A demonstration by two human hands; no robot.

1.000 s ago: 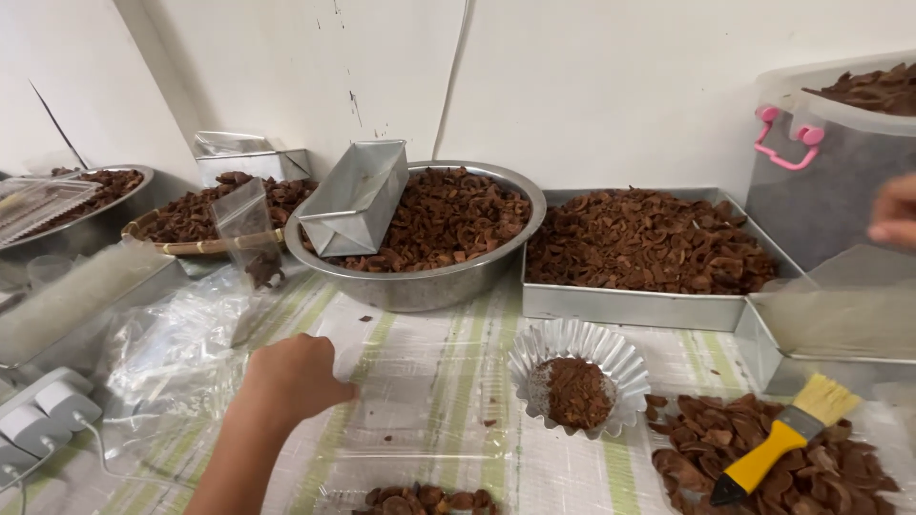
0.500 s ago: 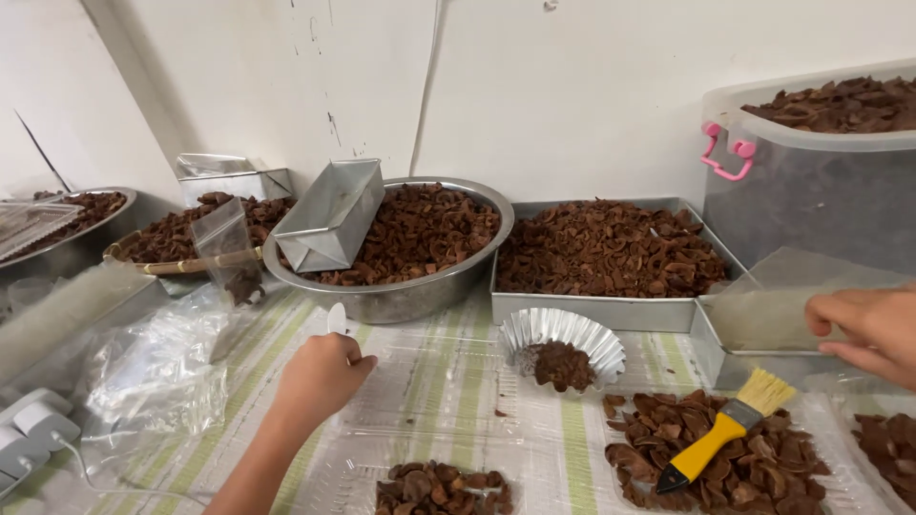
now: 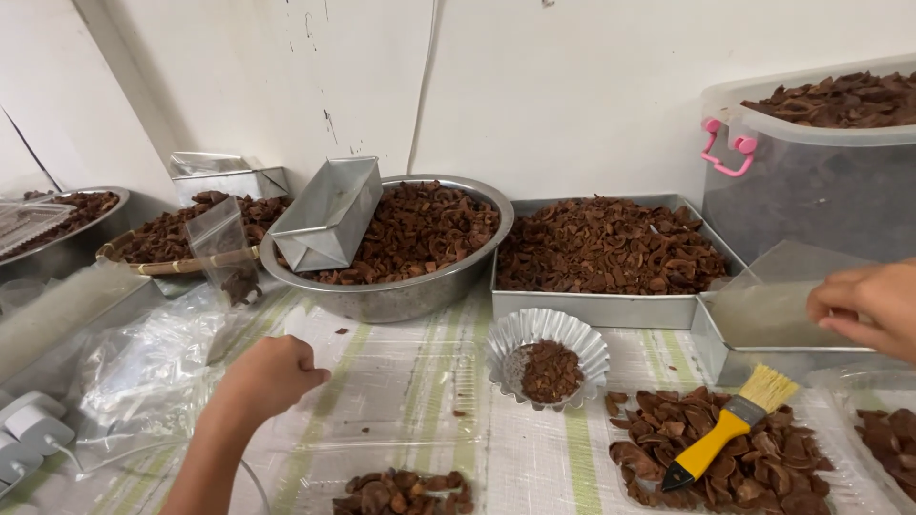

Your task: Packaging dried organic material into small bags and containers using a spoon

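My left hand (image 3: 272,375) is at the lower left with its fingers curled on the near corner of a clear plastic tray (image 3: 401,381) that lies flat on the striped tablecloth. At the right edge, my right hand (image 3: 866,305) pinches a translucent plastic bag (image 3: 768,300) held over a metal tray's corner. Between the hands sits a fluted foil cup (image 3: 515,336) holding a few brown dried shell pieces. A yellow-handled brush (image 3: 720,437) lies on a heap of the same brown pieces (image 3: 763,472) in front of my right hand.
Along the wall stand a round metal bowl (image 3: 391,298) of brown pieces with a loaf tin (image 3: 329,215) leaning in it, a rectangular metal tray (image 3: 592,310), a plastic bin with pink latch (image 3: 811,186) and a woven basket (image 3: 143,259). Crumpled plastic bags (image 3: 134,367) and white plugs (image 3: 29,434) lie left.
My right hand has come down from the upper right edge and now holds the translucent bag. My left hand has stayed on the clear tray, shifting a little nearer.
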